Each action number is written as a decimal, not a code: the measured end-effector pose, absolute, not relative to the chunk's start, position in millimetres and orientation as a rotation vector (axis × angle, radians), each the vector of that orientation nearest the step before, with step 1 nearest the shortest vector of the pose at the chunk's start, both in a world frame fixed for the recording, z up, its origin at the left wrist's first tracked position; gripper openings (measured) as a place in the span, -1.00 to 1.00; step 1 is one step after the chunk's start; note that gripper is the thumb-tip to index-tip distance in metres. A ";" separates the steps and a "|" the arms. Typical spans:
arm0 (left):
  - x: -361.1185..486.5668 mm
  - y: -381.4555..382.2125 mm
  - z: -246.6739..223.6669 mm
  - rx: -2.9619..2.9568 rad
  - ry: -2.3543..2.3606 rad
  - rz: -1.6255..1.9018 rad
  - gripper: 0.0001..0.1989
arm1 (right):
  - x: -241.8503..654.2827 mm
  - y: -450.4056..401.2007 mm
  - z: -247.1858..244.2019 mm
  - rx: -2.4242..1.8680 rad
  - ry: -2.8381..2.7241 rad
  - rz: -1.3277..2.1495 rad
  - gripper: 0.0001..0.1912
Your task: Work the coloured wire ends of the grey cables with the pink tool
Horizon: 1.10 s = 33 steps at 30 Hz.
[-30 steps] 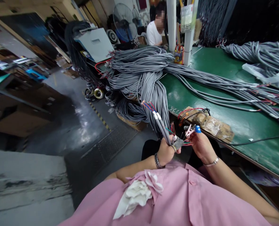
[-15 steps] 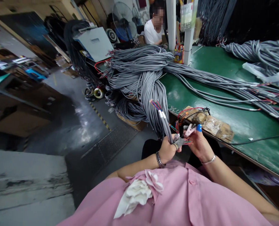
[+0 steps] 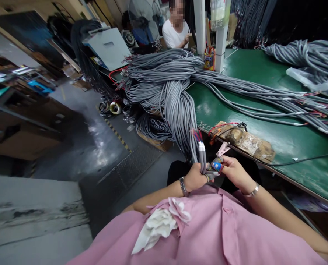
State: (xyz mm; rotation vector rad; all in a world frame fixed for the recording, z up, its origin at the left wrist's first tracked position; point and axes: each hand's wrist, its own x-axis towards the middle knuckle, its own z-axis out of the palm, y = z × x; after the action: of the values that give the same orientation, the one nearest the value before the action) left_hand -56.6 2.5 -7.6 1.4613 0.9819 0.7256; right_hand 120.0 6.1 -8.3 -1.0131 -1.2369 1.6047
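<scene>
My left hand (image 3: 195, 178) is closed around a few grey cables (image 3: 203, 162), which stand up out of the fist. White sleeves and red and blue wires show at their upper ends. My right hand (image 3: 236, 173) meets it from the right, fingers pinched at the wire end of a cable beside the left fingertips. A blue cover (image 3: 216, 165) sits on its thumb, and the fingers mostly hide the wires. Just above these fingers a pink clip (image 3: 223, 149) sticks up; what supports it is not clear.
A taped wooden block (image 3: 248, 141) with red and black leads lies on the edge of the green table (image 3: 285, 147). A large heap of grey cable (image 3: 177, 99) hangs over the corner. A person in white (image 3: 176, 33) sits behind, near a fan (image 3: 143, 22).
My right hand has lowered its thumb and closed in on my left hand's fingers. The loose wires between the hands are now covered. The held cables have swung more upright, to the right.
</scene>
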 end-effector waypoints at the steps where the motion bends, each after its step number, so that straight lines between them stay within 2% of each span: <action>1: -57.6 3.6 -8.0 1.466 0.990 0.675 -0.82 | 119.1 5.0 -9.0 -1.024 -1.289 1.521 -0.80; 4: -60.7 5.6 -4.7 1.467 1.042 0.640 -0.81 | 119.3 1.8 -9.6 -1.029 -1.361 1.356 -0.85; 9: -62.2 4.9 7.7 1.444 1.022 0.831 -0.66 | 120.2 -4.1 -7.6 -0.998 -1.231 1.532 -0.78; 14: -63.6 5.5 12.9 1.450 1.023 0.842 -0.62 | 111.5 -8.4 -7.3 -1.012 -1.081 1.518 -0.79; 21: -72.7 6.9 8.1 1.471 0.913 0.682 -0.64 | 100.4 -9.0 0.6 -0.953 -1.021 1.647 -0.79; 33: -68.2 8.5 14.3 1.412 0.952 0.770 -0.61 | 99.7 -2.3 3.2 -0.980 -1.046 1.625 -0.79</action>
State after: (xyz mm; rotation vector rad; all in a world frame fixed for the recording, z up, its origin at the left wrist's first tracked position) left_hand -68.2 8.5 14.3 1.4124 0.9515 0.7704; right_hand 99.7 -2.3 3.2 -0.9803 -1.0458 1.6254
